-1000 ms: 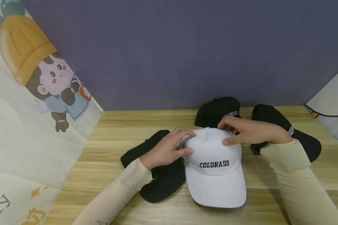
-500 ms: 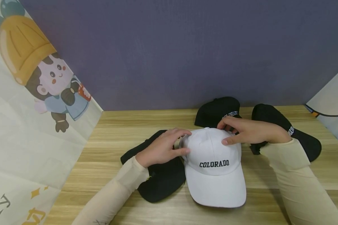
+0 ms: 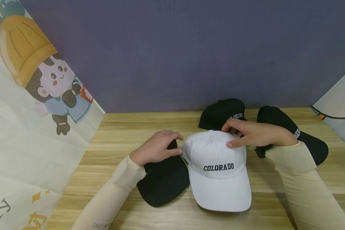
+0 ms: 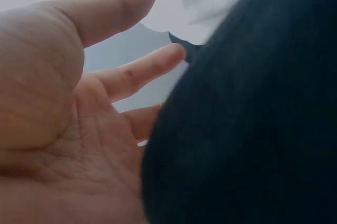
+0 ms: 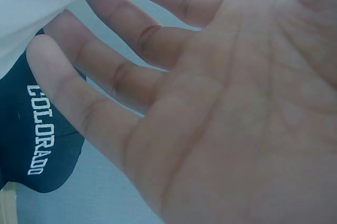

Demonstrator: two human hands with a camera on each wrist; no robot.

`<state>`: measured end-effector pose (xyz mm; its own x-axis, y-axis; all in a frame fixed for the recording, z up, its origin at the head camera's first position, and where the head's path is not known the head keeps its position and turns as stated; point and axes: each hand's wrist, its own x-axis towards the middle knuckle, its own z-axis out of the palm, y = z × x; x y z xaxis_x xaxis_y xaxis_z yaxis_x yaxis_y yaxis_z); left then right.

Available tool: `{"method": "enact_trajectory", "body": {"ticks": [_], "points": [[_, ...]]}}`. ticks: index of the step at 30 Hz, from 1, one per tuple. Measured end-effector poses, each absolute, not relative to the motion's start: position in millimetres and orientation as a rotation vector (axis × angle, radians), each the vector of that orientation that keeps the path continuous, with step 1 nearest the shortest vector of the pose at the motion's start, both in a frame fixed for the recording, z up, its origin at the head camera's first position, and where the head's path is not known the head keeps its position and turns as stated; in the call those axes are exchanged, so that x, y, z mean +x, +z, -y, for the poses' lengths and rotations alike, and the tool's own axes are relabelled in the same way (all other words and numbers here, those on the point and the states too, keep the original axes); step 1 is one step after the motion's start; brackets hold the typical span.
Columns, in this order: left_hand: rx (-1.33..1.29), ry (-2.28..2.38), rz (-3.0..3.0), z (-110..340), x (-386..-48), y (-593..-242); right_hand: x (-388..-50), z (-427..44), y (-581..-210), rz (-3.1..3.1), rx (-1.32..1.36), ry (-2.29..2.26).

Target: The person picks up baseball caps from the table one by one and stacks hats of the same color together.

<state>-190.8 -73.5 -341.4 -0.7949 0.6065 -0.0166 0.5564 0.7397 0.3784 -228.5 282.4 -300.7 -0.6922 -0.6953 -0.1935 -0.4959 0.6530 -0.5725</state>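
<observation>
A white cap [image 3: 218, 188] lettered COLORADO stands on the table, its brim toward me. My right hand [image 3: 258, 133] rests on the crown's right side with relaxed fingers. In the right wrist view, the outstretched fingers of that hand [image 5: 210, 92] reach to the white fabric [image 5: 42, 2]. Left of the white cap lies a black cap [image 3: 166, 183], partly hidden by my left hand [image 3: 158, 147]. That hand is over the black cap, thumb and fingers apart, holding nothing. Dark fabric [image 4: 253, 118] fills the right of the left wrist view, beside the palm [image 4: 100, 124].
Behind the white cap, a black COLORADO cap [image 3: 219, 113] stands near the dark back panel [image 3: 172, 57]. Another black cap [image 3: 314, 148] lies to the right, partly behind my right wrist. A printed sheet [image 3: 17, 127] borders the wooden table [image 3: 120, 127] on the left.
My left hand has come off the white cap's left side and moved left over the black cap. The right hand and the caps have stayed in place.
</observation>
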Motion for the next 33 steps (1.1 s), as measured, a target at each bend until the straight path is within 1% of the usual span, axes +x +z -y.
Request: {"method": "enact_trajectory", "body": {"ticks": [10,19,28,33], "points": [[0.873,0.471,-2.770,87.1,-194.6,-335.4,-226.8,-281.6,-299.3,-2.485,-0.931,-0.683],[0.616,0.497,-2.677,104.2,-193.6,-322.4,-224.8,-279.5,-298.1,-2.508,-0.923,-0.662],[0.468,0.555,-2.618,130.4,-193.4,-310.8,-220.0,-272.5,-295.6,-2.568,-0.953,-0.698],[0.453,0.533,-2.615,136.1,-197.9,-311.6,-216.3,-266.4,-295.6,-2.603,-1.004,-0.732]]}}
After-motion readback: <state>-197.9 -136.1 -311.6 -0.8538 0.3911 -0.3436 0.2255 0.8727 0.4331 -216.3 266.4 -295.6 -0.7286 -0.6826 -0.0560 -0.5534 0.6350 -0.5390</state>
